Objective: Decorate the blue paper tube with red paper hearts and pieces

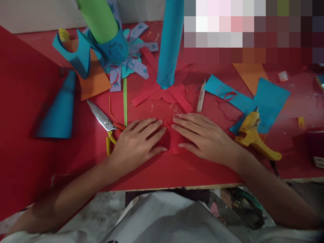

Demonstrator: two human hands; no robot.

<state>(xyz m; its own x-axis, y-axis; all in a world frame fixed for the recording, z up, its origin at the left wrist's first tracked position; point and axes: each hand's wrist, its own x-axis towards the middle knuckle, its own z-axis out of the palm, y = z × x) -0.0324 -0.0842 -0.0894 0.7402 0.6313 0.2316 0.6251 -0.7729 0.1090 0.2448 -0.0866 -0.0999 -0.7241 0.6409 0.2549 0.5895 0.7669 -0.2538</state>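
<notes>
Both hands lie palm down on red paper [175,143] near the front of the red table [157,175]. My left hand [141,138] rests on its left side, fingers spread and pointing right. On the right side, my right hand [199,135] lies flat with fingers apart, pointing left. Between the fingertips a narrow part of the paper shows; its outline is hard to tell against the table. Beyond the hands stands a blue paper tube [170,44] on a red flower-shaped base [164,96]. Scissors [101,116] with yellow and orange handles lie beside my left hand.
A yellow glue gun [253,135] lies right of my right hand, by blue paper pieces [270,101] and a white marker [201,96]. Back left are a green tube [100,20] in a blue band and orange paper [93,77]. A blue cone [60,111] lies far left.
</notes>
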